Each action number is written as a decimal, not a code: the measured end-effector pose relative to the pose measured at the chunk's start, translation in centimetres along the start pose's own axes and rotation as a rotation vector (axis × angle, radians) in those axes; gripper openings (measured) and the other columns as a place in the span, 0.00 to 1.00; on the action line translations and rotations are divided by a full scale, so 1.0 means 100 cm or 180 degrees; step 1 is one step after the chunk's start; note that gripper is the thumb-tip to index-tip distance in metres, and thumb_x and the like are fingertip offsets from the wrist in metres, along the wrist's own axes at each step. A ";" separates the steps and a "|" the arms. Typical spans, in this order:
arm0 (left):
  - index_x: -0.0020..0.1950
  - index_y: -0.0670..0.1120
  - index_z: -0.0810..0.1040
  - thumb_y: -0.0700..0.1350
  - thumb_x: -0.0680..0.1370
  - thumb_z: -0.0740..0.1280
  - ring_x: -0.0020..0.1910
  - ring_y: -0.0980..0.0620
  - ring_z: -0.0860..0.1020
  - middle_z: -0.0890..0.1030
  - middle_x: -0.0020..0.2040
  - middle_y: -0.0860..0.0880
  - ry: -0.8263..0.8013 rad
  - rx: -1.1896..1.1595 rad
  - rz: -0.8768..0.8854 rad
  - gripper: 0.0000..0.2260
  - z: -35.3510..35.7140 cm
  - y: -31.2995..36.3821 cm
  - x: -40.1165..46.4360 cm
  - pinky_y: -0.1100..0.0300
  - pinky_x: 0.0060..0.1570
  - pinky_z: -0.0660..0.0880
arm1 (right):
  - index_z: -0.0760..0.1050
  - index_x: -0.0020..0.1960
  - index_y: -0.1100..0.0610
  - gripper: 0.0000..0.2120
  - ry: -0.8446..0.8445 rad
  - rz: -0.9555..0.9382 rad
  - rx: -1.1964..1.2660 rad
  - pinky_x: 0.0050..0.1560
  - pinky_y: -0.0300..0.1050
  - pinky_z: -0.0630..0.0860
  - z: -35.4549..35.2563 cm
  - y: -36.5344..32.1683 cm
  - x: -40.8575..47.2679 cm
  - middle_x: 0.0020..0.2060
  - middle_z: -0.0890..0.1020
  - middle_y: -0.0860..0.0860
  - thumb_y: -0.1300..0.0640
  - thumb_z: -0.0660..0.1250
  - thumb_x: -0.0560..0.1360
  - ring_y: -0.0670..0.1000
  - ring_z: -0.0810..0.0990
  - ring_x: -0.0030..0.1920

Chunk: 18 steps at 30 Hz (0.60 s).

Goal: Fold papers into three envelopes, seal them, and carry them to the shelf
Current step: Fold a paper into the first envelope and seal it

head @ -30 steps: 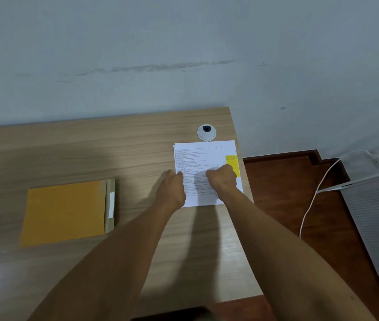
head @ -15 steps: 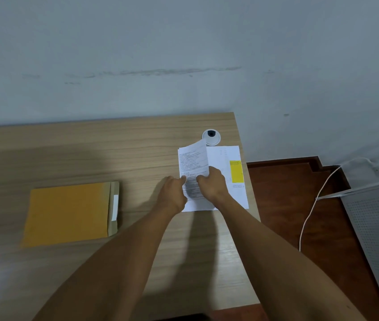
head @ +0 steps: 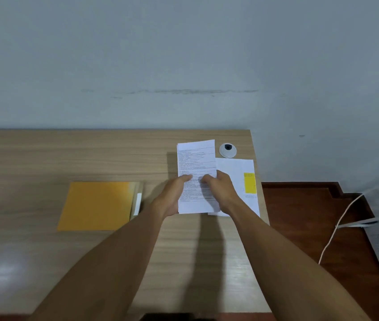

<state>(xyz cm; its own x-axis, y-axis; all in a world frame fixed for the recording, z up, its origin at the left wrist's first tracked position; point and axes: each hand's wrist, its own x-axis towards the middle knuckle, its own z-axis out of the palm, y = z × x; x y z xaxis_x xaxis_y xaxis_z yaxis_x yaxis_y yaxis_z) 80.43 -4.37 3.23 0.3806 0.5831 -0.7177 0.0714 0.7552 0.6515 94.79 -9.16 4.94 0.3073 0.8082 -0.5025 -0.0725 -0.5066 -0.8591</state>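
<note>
Both hands are clamped on a folded printed sheet (head: 196, 167): left hand (head: 172, 198) grips its left edge, thumb laid on the print; right hand (head: 221, 193) grips its right side, fingers curled over the paper. Sheet is held raised, upper part tilted up, lower edge near the counter (head: 91, 156).

Under and to the right of it, more white paper (head: 236, 172) is left flat on the counter, marked with a yellow patch (head: 249, 183); its right edge sits close to the counter's right edge. A round white grommet with a dark centre (head: 227, 150) is set just behind that paper, beside the raised sheet's top corner.

A stack of orange envelopes (head: 98, 205) is laid flat well to the left of the hands, flap end with a white strip turned toward them. How many are in the stack cannot be told.

To the right of the counter, a white cable (head: 336, 228) is seen over dark red floor.
</note>
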 end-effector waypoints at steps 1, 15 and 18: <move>0.64 0.49 0.79 0.46 0.79 0.63 0.57 0.40 0.83 0.85 0.57 0.44 -0.0027 0.0108 0.0118 0.14 -0.001 0.000 -0.002 0.37 0.61 0.76 | 0.80 0.50 0.51 0.09 -0.0063 -0.0044 -0.0028 0.44 0.44 0.77 0.004 -0.002 -0.003 0.46 0.86 0.46 0.61 0.63 0.76 0.50 0.84 0.47; 0.65 0.49 0.79 0.41 0.80 0.67 0.56 0.47 0.83 0.84 0.58 0.50 -0.0038 0.1939 0.0600 0.13 -0.091 0.040 -0.044 0.47 0.59 0.78 | 0.56 0.79 0.51 0.36 -0.0186 -0.0798 -0.1248 0.61 0.51 0.74 0.024 -0.070 0.023 0.66 0.69 0.50 0.56 0.69 0.76 0.51 0.72 0.62; 0.65 0.52 0.79 0.43 0.79 0.68 0.56 0.49 0.82 0.84 0.58 0.51 -0.0187 0.2350 0.0587 0.14 -0.114 0.056 -0.050 0.49 0.60 0.78 | 0.73 0.65 0.55 0.19 -0.0911 -0.0548 -0.2231 0.52 0.53 0.80 0.037 -0.093 0.021 0.59 0.78 0.53 0.55 0.69 0.76 0.54 0.79 0.56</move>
<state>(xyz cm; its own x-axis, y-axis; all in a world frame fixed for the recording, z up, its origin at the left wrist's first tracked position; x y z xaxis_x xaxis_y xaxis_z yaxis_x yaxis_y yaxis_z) 68.38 0.39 7.64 0.4932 0.6480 -0.5805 0.5921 0.2389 0.7697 92.54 -1.68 11.50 -0.0042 0.8906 -0.4548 0.6004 -0.3615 -0.7134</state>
